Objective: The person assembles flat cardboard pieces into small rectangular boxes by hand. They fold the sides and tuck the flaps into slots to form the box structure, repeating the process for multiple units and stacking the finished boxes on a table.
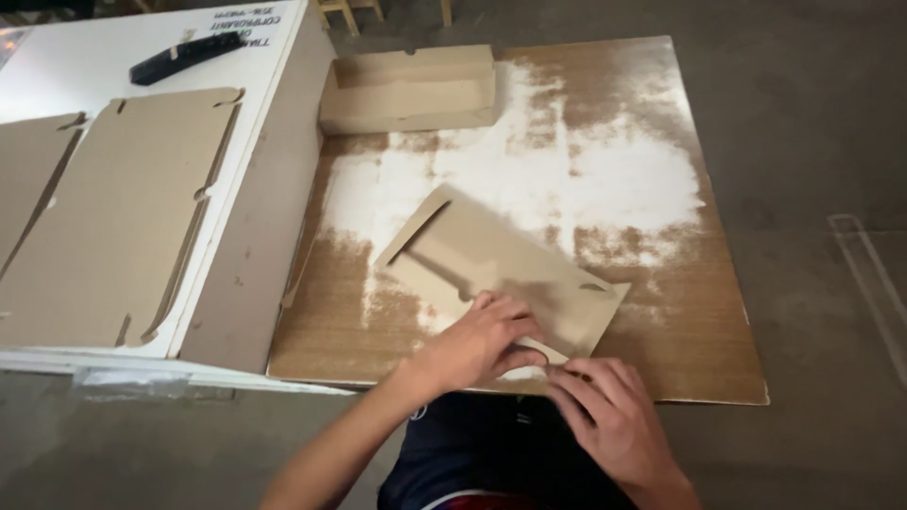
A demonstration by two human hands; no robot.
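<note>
A flat die-cut cardboard blank [491, 260] lies slanted on a low wooden board [661, 312] with a worn white patch. My left hand [477, 342] presses down on the blank's near edge, fingers curled over a flap. My right hand [609, 411] pinches the same near corner from the right, fingertips touching the folded flap. A folded-up open cardboard box [408, 90] rests at the board's far left corner.
To the left stands a white table [76, 57] carrying a stack of flat cardboard blanks [118, 212] and a black tool [184, 57]. Grey concrete floor [812, 142] surrounds the board. Wooden chair legs [345, 14] show at the top.
</note>
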